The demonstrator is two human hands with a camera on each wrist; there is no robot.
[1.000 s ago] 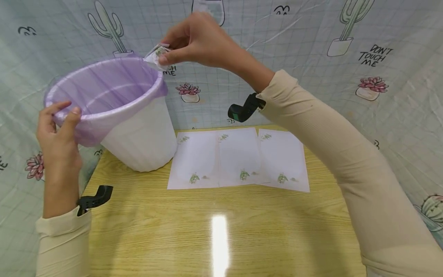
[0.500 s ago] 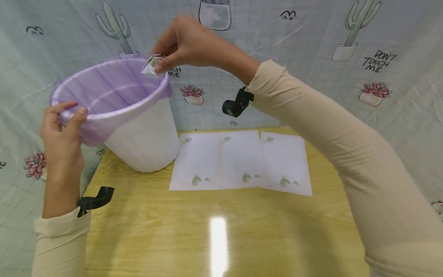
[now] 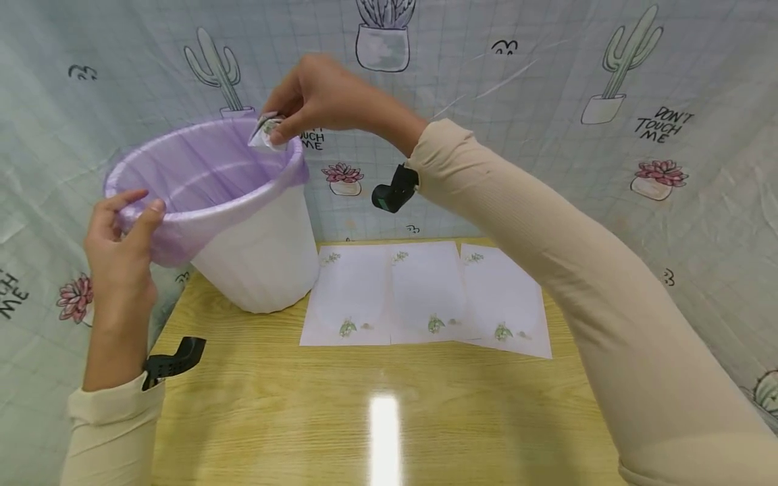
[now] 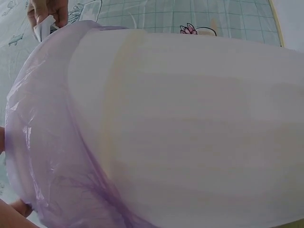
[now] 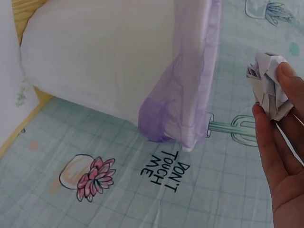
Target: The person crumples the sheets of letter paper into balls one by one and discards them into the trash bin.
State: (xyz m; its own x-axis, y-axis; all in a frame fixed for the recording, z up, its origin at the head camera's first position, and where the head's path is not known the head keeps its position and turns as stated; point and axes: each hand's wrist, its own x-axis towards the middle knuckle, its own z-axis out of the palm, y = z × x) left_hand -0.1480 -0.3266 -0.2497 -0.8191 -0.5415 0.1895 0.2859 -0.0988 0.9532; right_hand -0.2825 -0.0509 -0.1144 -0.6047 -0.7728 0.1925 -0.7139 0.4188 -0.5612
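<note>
A white trash bin [image 3: 261, 250] lined with a purple plastic bag [image 3: 200, 162] stands tilted toward the left at the back of the table. My left hand [image 3: 121, 256] grips the bin's near-left rim, thumb and fingers over the bag's folded edge. Above the bin's far-right rim, my right hand [image 3: 328, 94] pinches a crumpled ball of paper [image 5: 270, 85] between thumb and fingers. In the right wrist view the paper ball is apart from the rim. The left wrist view is mostly filled by the bin's side [image 4: 190, 128].
Three white sheets with small green plant prints, among them the middle sheet [image 3: 425, 290], lie side by side right of the bin. Underneath is a wooden table [image 3: 292, 405]. A cloth with cactus drawings [image 3: 474, 169] hangs behind.
My right hand has shifted slightly left and lower relative to the bin, still pinching the paper ball. The left hand keeps its grip on the rim. The whole head view has shifted somewhat.
</note>
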